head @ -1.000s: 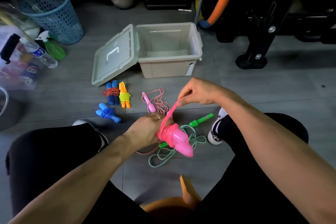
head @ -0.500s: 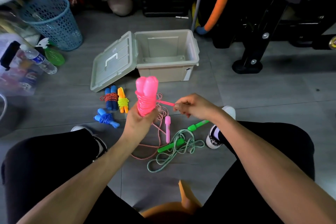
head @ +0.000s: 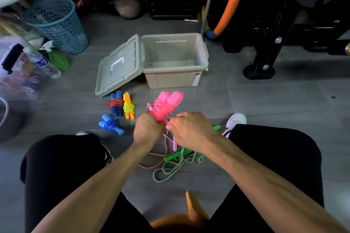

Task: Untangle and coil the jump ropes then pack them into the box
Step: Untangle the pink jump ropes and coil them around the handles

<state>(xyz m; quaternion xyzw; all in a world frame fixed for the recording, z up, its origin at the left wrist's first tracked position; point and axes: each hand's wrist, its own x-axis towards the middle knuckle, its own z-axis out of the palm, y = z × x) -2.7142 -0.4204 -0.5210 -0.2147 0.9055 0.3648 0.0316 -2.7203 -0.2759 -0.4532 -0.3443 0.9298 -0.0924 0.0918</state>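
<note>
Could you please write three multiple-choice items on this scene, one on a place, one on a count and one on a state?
1. Where does the lid lie?
A. Leaning on the box's left side
B. Shut on the box
C. Inside the blue basket

2. How many coiled rope bundles lie on the floor left of the hands?
A. One
B. Three
C. Five

3. What state is the box in?
A. Open, nothing seen inside
B. Open, full of ropes
C. Closed

Key: 1 A, the lid rests tilted against the box's left wall. 2 B, the dark blue bundle, the orange bundle and the light blue bundle lie there, while the left hand grips the pink bundle and the right hand works at its cord. 3 A, its bare floor shows.
</note>
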